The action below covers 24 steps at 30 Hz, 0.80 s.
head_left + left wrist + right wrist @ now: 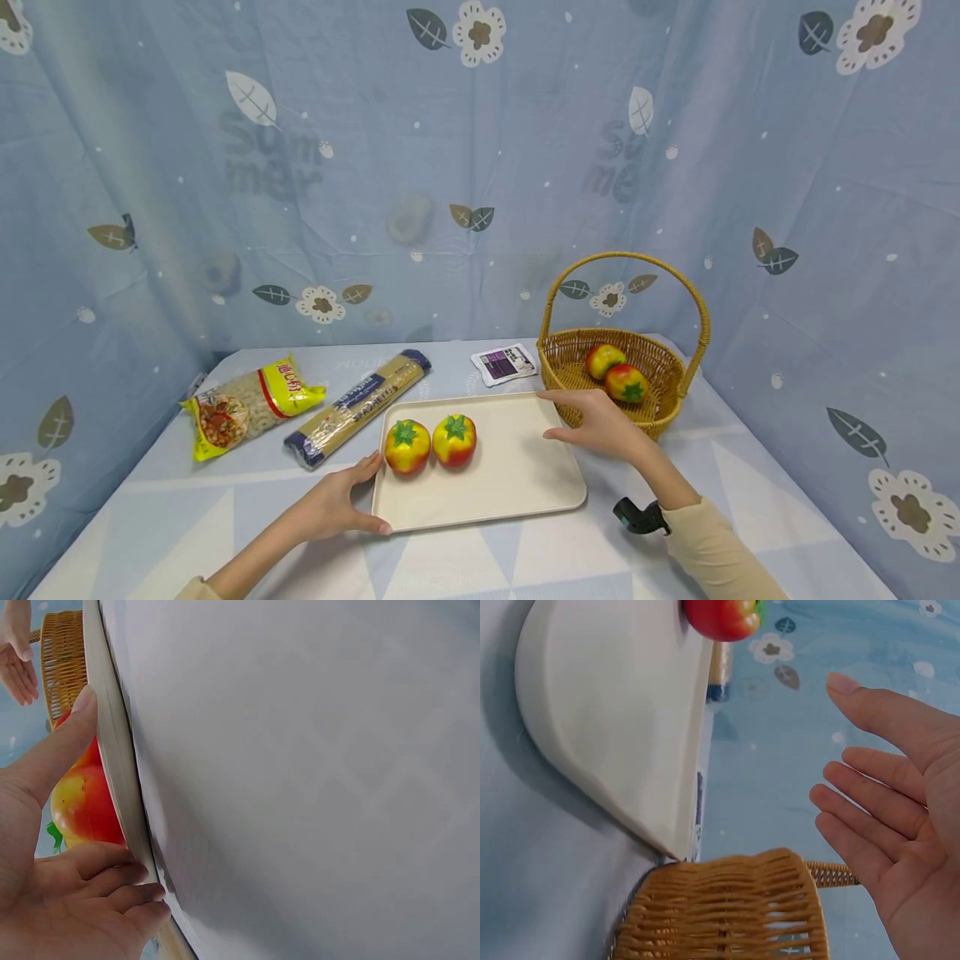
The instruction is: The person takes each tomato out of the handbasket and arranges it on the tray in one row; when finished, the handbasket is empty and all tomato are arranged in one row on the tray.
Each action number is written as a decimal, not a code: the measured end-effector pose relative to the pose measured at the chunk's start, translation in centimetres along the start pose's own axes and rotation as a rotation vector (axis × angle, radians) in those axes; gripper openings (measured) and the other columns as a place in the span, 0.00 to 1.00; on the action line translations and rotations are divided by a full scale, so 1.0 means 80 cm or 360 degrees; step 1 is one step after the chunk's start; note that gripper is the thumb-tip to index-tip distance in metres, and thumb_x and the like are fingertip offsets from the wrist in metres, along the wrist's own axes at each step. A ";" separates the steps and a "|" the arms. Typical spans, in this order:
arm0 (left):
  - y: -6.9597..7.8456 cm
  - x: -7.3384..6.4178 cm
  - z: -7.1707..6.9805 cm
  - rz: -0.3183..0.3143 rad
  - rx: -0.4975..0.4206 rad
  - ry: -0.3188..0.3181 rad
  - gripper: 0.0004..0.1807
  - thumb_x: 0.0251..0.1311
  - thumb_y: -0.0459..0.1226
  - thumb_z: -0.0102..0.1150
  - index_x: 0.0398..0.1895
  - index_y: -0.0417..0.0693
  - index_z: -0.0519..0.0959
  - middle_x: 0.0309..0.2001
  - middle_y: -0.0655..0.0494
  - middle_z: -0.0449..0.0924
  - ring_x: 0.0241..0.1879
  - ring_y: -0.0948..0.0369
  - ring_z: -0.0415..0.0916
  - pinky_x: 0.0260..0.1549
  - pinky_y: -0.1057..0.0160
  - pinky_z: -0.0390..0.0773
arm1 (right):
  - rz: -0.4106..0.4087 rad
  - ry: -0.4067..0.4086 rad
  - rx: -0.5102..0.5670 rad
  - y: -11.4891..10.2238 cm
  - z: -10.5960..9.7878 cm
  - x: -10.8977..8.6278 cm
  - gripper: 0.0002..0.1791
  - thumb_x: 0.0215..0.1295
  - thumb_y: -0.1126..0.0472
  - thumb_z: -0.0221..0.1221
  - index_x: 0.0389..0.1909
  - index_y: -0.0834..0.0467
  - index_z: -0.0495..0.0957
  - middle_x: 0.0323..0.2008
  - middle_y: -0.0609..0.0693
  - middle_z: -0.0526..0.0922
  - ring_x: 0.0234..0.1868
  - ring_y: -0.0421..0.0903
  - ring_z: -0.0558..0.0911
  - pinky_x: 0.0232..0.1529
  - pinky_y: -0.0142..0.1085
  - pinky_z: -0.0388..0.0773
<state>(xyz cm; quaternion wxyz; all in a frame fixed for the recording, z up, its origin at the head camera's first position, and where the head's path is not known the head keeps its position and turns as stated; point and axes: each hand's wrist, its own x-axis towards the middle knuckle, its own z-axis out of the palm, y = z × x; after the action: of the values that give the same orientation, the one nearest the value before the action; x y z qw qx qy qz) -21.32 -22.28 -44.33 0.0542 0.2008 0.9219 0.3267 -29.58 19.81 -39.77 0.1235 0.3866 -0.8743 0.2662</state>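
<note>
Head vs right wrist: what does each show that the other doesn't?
Head only: the left hand at the left end of the tray, the yellow bag, and two fruits inside the basket.

Right wrist only: the palm side of the right hand; head sees its back.

Both: tray, basket, right hand, and red-and-yellow fruit on the tray, one in the wrist view, two in head. The spaghetti pack is clear in head; the wrist view seems to catch just its end.

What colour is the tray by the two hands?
The tray is plain cream, seen best in the head view.
</note>
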 end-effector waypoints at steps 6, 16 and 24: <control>0.000 0.001 0.000 -0.0030 -0.0002 -0.0005 0.61 0.34 0.54 0.78 0.67 0.27 0.60 0.70 0.34 0.54 0.67 0.34 0.53 0.64 0.36 0.55 | 0.0008 0.0044 -0.0022 0.009 -0.009 -0.009 0.30 0.54 0.52 0.71 0.58 0.56 0.78 0.53 0.48 0.82 0.53 0.48 0.81 0.52 0.43 0.80; 0.002 0.000 -0.001 -0.0010 -0.0004 -0.0003 0.61 0.34 0.54 0.78 0.67 0.26 0.60 0.70 0.33 0.54 0.67 0.34 0.53 0.63 0.37 0.56 | 0.0063 0.0095 -0.0086 0.021 -0.025 -0.018 0.30 0.52 0.56 0.72 0.57 0.61 0.78 0.52 0.53 0.83 0.52 0.52 0.81 0.51 0.48 0.80; 0.003 -0.001 -0.002 0.0007 0.0012 0.0003 0.60 0.35 0.55 0.77 0.67 0.27 0.61 0.69 0.32 0.54 0.67 0.34 0.54 0.63 0.37 0.56 | 0.0058 0.0128 -0.0108 0.030 -0.034 -0.022 0.29 0.53 0.54 0.72 0.56 0.59 0.79 0.49 0.52 0.84 0.30 0.42 0.79 0.39 0.44 0.82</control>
<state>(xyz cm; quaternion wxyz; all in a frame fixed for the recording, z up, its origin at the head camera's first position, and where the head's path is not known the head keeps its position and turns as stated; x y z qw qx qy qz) -21.20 -22.23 -44.01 0.0518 0.2029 0.9227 0.3236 -30.15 23.77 -39.14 0.1668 0.3551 -0.8841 0.2539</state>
